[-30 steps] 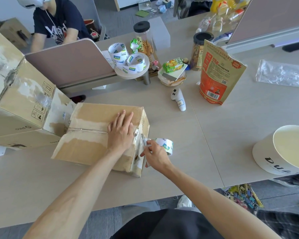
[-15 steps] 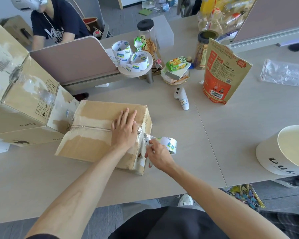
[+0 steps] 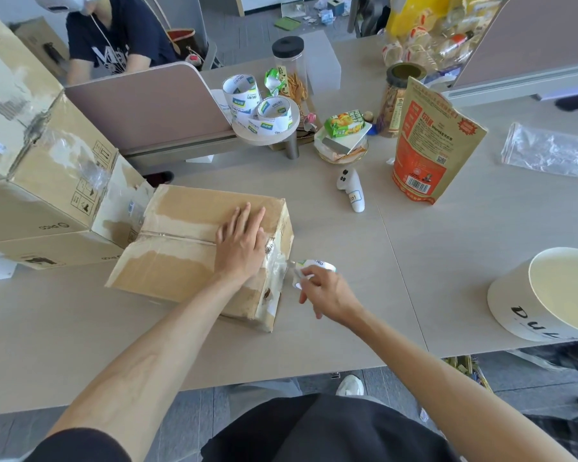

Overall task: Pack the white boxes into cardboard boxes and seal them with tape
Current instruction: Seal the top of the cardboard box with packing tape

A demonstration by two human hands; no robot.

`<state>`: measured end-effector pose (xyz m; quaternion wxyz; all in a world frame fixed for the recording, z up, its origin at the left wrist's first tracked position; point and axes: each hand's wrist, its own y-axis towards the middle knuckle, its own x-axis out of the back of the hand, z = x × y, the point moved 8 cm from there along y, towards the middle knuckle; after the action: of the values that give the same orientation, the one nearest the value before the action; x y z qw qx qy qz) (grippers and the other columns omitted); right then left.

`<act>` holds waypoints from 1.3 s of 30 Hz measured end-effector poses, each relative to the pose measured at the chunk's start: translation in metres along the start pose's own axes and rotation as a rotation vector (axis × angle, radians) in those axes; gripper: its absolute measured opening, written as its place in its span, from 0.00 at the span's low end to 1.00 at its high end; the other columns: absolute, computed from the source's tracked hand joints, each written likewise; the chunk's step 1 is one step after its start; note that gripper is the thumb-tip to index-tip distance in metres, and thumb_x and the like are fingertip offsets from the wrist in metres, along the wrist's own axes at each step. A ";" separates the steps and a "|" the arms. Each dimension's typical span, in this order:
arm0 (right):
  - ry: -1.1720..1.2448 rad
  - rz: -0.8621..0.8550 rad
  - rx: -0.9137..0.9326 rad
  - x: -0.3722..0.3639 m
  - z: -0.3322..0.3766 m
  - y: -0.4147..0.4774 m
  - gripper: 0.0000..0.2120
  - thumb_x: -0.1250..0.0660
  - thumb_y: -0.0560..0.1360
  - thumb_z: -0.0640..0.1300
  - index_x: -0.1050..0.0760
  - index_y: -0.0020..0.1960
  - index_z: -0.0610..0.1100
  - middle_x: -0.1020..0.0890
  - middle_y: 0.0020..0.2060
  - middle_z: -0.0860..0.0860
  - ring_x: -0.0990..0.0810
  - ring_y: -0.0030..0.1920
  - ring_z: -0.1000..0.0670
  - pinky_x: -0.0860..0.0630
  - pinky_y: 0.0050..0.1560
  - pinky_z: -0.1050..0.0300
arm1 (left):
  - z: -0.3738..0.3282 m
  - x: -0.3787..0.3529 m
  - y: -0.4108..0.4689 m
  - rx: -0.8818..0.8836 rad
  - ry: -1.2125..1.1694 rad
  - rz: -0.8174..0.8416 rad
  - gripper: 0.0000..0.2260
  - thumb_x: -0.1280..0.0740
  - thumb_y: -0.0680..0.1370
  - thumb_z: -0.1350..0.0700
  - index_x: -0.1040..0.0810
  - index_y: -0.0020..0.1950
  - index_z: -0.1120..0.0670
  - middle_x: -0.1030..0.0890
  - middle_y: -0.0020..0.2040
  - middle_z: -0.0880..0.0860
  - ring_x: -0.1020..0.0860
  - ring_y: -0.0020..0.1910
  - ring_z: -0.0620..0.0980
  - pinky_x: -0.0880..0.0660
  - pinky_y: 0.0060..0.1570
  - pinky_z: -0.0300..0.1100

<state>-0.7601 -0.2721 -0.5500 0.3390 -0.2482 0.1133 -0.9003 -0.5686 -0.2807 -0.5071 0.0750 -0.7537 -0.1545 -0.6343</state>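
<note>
taping a worn box on a cluttered office table

a pale table (image 3: 414,261) fills the view, with grey floor below its near edge. a mauve desk divider (image 3: 147,105) stands at its far left, and another person (image 3: 114,38) in a dark t-shirt sits behind it. toward the back are spare tape rolls (image 3: 261,108) on a small round stand, a white controller (image 3: 351,190), an upright orange pouch (image 3: 427,145) and a clear plastic bag (image 3: 548,151). a white tub (image 3: 548,295) sits at the right edge. large cartons (image 3: 47,181) stand at the left.

the cardboard box (image 3: 181,235) lies on the table toward the near edge, just beside the cartons. its flaps are shut and clear tape runs along the centre seam. pale patches show where the brown surface is torn off, and crumpled tape covers its right end. the left hand (image 3: 239,243) lies flat on the top near that end, fingers straight, pressing over the seam. the right hand (image 3: 327,291) grips a tape roll (image 3: 316,264) just beside the box's right end, a strip of tape running from roll to box.
</note>
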 end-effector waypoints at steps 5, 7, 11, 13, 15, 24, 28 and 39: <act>0.048 -0.270 -0.069 0.050 -0.016 0.012 0.12 0.42 0.80 0.54 0.25 0.52 0.48 0.17 0.37 0.53 0.21 0.24 0.48 0.24 0.34 0.56 | 0.001 0.000 0.000 0.003 -0.006 -0.012 0.28 0.58 0.78 0.46 0.36 0.76 0.47 0.38 0.77 0.52 0.41 0.77 0.53 0.41 0.70 0.55; -0.017 -0.371 -0.112 0.066 -0.030 0.016 0.11 0.42 0.80 0.52 0.25 0.54 0.49 0.18 0.39 0.53 0.18 0.29 0.47 0.24 0.38 0.55 | 0.001 0.000 0.000 -0.001 -0.006 -0.014 0.28 0.58 0.78 0.47 0.35 0.76 0.47 0.38 0.77 0.53 0.41 0.77 0.53 0.41 0.70 0.55; -0.189 -0.467 -0.239 0.088 -0.071 0.023 0.14 0.42 0.81 0.53 0.24 0.60 0.49 0.18 0.48 0.49 0.18 0.47 0.42 0.24 0.46 0.52 | 0.001 -0.001 0.000 -0.004 -0.007 -0.010 0.28 0.59 0.78 0.46 0.36 0.76 0.47 0.38 0.78 0.52 0.42 0.77 0.52 0.42 0.70 0.55; -0.223 -0.460 -0.301 0.092 -0.090 0.024 0.16 0.40 0.81 0.53 0.27 0.65 0.48 0.17 0.52 0.49 0.20 0.53 0.42 0.25 0.49 0.52 | 0.001 -0.001 0.001 -0.003 -0.010 -0.016 0.28 0.58 0.78 0.46 0.36 0.76 0.47 0.38 0.78 0.52 0.43 0.77 0.52 0.43 0.70 0.55; -0.217 -0.459 -0.338 0.095 -0.103 0.024 0.16 0.39 0.80 0.53 0.27 0.64 0.46 0.18 0.55 0.50 0.21 0.56 0.43 0.28 0.48 0.53 | 0.002 -0.001 0.001 -0.005 -0.012 -0.023 0.28 0.57 0.78 0.46 0.35 0.76 0.47 0.38 0.77 0.52 0.42 0.77 0.52 0.43 0.70 0.55; -0.366 -0.468 -0.005 0.081 -0.053 0.048 0.12 0.36 0.79 0.46 0.21 0.58 0.43 0.22 0.58 0.44 0.26 0.59 0.41 0.29 0.55 0.51 | 0.002 -0.002 0.001 -0.009 -0.013 -0.024 0.27 0.57 0.79 0.47 0.35 0.76 0.47 0.38 0.77 0.52 0.43 0.77 0.52 0.43 0.71 0.55; -0.328 -0.076 0.107 0.023 -0.016 0.075 0.15 0.35 0.79 0.54 0.22 0.60 0.46 0.24 0.59 0.47 0.20 0.54 0.46 0.24 0.57 0.49 | 0.000 0.001 0.000 -0.014 -0.007 -0.030 0.26 0.56 0.79 0.47 0.35 0.75 0.48 0.37 0.77 0.52 0.41 0.77 0.52 0.41 0.70 0.56; -0.416 0.202 0.011 -0.001 -0.016 0.102 0.12 0.32 0.75 0.55 0.19 0.53 0.49 0.18 0.49 0.52 0.20 0.50 0.50 0.24 0.52 0.58 | 0.001 0.001 0.001 -0.003 0.009 -0.035 0.25 0.53 0.79 0.49 0.33 0.75 0.47 0.35 0.76 0.52 0.39 0.76 0.52 0.40 0.68 0.54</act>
<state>-0.7110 -0.3467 -0.6016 0.4447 -0.4139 0.0604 -0.7920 -0.5672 -0.2806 -0.5059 0.0634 -0.7481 -0.1666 -0.6392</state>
